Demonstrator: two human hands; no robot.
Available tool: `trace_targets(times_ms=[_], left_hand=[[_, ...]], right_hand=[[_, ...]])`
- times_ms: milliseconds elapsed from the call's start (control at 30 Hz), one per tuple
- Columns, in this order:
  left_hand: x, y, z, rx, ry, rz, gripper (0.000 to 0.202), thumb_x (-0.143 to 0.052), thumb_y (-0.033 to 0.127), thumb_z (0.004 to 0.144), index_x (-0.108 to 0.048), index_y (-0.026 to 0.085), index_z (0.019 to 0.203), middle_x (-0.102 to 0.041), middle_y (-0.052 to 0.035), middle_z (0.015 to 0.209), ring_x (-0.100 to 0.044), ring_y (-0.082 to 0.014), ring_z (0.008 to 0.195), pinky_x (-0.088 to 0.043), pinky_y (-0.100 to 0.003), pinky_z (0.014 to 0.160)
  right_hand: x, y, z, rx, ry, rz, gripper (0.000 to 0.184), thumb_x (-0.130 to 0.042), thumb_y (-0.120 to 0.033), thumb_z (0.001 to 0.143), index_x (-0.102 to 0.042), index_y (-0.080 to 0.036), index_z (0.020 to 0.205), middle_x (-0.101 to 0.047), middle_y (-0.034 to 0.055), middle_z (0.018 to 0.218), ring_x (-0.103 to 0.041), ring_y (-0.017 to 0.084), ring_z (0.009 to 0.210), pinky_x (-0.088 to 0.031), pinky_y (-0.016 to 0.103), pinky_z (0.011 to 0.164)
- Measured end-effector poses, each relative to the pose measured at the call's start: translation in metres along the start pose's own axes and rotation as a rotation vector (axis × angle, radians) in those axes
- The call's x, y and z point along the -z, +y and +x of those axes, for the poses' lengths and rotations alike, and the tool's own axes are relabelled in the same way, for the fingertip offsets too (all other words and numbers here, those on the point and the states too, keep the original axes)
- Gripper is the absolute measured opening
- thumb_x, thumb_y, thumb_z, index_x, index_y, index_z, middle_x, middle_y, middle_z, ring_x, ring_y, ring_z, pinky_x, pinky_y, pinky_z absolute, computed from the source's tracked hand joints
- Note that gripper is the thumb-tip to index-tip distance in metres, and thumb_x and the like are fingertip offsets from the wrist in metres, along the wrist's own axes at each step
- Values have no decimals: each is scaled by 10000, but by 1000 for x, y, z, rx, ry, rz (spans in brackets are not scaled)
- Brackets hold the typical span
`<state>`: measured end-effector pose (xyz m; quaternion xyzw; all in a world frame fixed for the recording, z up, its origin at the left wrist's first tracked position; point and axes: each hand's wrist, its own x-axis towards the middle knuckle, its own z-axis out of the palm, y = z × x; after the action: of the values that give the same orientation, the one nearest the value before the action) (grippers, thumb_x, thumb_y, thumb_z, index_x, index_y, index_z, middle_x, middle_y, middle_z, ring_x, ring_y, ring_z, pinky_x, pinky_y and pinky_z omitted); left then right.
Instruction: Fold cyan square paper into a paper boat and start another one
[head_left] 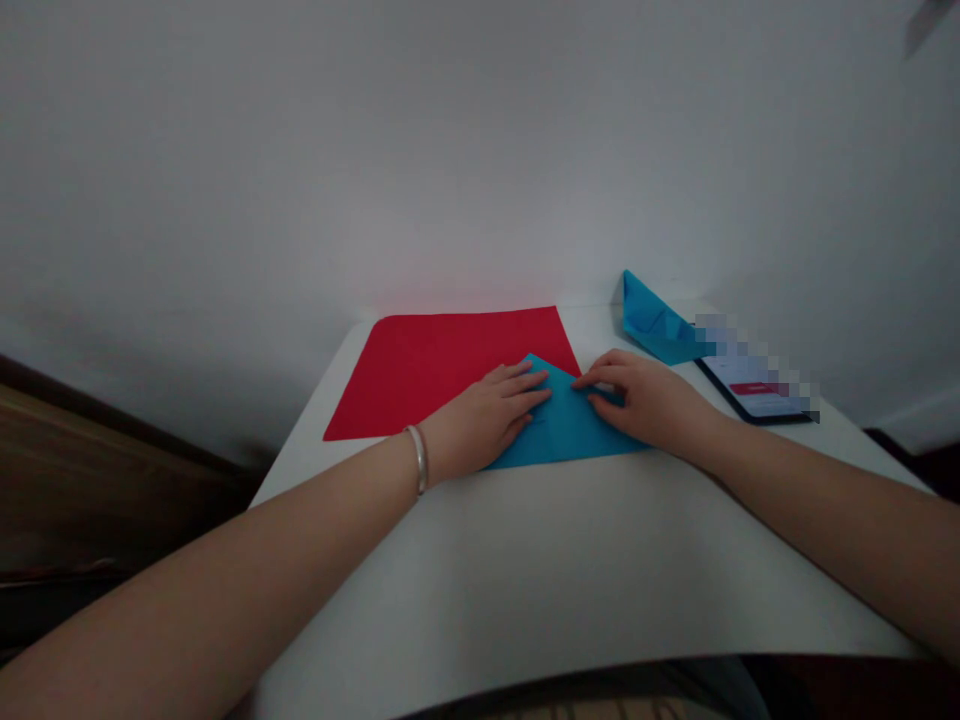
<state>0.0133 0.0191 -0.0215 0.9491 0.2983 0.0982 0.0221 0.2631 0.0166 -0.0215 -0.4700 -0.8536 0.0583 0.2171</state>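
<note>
A sheet of blue paper (566, 430), folded into a triangle, lies flat with its long edge towards me. My left hand (499, 415), a silver bangle at its wrist, rests flat over the left part of the paper with fingers stretched out. On the sloping right edge, my right hand (637, 395) has its fingers bent, thumb and forefinger near the fold; whether they pinch the paper is hard to make out. Beneath the blue triangle's far tip runs a red sheet of paper (442, 370).
A folded blue paper boat (652, 325) stands at the back right, against the near end of a tablet (757, 390) with a lit, partly blurred screen. All of it is on a white table (562, 560) pushed up to a pale wall (480, 150). Brown wooden furniture (97, 470) stands left.
</note>
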Motion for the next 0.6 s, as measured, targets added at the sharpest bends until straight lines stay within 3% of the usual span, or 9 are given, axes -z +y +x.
trace_targets(times_ms=[167,233,333,600], left_hand=[[5,1,2,31,-203,-19,575,-352,433,967,-294,143,1461,-229,-87,1548,-173,-224,1437,-125,-433,1172],[7,2,3,23,-237,-6,747,-406,580,904,-253,123,1474,-181,-112,1556,-134,-251,1445,-85,-449,1171],[7,3,3,16,-237,7,1015,-462,764,753,-229,93,1478,-157,-149,1555,-117,-286,1445,-63,-452,1167],[2,2,1,24,-194,23,831,-385,667,861,-251,121,1474,-219,-144,1540,-183,-293,1429,-146,-450,1143]], right_hand=[[2,-8,0,257,27,-5,227,-580,-201,807,-718,-190,988,-682,91,1014,-593,239,972,-458,422,902],[2,-13,-1,350,-29,62,235,-619,-273,809,-708,-178,1005,-679,102,1067,-592,232,1005,-463,402,909],[2,-19,-2,411,-115,54,400,-667,-417,776,-677,-179,1098,-651,109,1168,-579,259,1073,-447,437,950],[5,-25,-3,406,-125,-23,361,-609,-383,823,-676,-189,1119,-651,106,1190,-587,256,1086,-470,432,936]])
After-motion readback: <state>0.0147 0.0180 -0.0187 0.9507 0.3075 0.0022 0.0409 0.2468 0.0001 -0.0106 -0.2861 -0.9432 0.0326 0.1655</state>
